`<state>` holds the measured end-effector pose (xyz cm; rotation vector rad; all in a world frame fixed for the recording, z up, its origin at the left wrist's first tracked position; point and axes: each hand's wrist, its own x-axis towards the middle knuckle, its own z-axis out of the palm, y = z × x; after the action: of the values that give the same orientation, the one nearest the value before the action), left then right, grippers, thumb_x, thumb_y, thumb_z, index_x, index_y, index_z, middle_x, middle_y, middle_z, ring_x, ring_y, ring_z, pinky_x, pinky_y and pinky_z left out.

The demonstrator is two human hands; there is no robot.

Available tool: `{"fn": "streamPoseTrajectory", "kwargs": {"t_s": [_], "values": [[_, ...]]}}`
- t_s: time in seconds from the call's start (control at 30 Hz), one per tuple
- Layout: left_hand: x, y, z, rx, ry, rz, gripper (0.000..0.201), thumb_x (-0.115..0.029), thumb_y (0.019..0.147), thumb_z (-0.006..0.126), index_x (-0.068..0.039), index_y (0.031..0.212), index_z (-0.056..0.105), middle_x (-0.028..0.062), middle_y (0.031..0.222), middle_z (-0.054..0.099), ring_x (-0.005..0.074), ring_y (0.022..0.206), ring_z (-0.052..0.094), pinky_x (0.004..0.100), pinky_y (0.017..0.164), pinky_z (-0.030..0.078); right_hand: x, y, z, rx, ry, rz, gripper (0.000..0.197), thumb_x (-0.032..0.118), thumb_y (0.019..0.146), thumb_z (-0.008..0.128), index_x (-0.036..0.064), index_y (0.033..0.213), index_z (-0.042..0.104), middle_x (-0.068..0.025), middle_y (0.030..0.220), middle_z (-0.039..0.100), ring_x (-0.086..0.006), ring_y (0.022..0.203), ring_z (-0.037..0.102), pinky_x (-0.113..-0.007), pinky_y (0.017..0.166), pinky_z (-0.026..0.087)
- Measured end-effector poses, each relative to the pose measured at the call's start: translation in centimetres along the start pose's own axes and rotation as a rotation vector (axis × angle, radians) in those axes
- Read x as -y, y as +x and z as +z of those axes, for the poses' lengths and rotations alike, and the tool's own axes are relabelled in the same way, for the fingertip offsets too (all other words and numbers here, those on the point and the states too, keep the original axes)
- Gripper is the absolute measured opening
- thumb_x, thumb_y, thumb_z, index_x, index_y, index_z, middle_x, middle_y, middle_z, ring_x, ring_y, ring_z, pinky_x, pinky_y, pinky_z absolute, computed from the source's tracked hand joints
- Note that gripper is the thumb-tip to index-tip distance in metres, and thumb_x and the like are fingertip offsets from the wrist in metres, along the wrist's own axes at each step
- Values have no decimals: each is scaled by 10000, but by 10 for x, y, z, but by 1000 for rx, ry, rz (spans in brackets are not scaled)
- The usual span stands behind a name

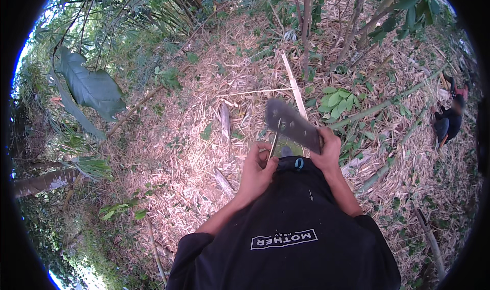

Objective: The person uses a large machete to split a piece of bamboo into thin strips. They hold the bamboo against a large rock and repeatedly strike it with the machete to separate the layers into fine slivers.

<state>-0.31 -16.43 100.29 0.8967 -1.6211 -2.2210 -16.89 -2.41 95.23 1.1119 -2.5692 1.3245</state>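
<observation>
My right hand (326, 149) is closed around the near end of a broad, dark cleaver-like blade (293, 124) with several pale spots along it. The blade slants up and to the left, slightly smeared by motion. In my left hand (259, 168), the fingers pinch a thin, pale stick (274, 143) that points upward. The stick's upper end meets the blade, or crosses it in view; I cannot tell whether they touch. Both hands are in front of my black shirt (286, 203), close to each other.
Dry leaf litter (178, 152) covers the ground. A split pale bamboo piece (293, 83) lies ahead, and a long green pole (377, 106) slants on the right. Another person (450, 117) is at the far right. A large leaf (94, 88) hangs at left; thin trunks (306, 30) stand ahead.
</observation>
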Motion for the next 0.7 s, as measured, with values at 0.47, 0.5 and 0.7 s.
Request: {"fn": "streamPoseTrajectory", "kwargs": {"t_s": [0.47, 0.5, 0.7], "values": [[9, -4, -6, -9, 484, 84, 329, -219, 1000, 558, 62, 1166, 604, 129, 796, 655, 157, 738, 584, 324, 697, 480, 5, 5, -14, 333, -263, -68, 322, 273, 666, 756, 31, 752, 562, -170, 718, 644, -365, 680, 653, -456, 637, 516], [19, -4, -11, -20, 512, 193, 356, -225, 1001, 561, 68, 1202, 591, 132, 811, 668, 150, 747, 587, 326, 696, 479, 6, 4, -13, 343, -258, -72, 317, 266, 663, 758, 31, 756, 566, -167, 718, 645, -363, 677, 654, -457, 640, 518], [13, -14, -6, 26, 378, 113, 408, -196, 1006, 547, 46, 1333, 525, 152, 861, 685, 127, 797, 589, 308, 731, 487, -3, 9, -9, 350, -338, 205, 281, 241, 656, 755, 45, 783, 600, -149, 695, 644, -357, 652, 652, -456, 641, 518]]}}
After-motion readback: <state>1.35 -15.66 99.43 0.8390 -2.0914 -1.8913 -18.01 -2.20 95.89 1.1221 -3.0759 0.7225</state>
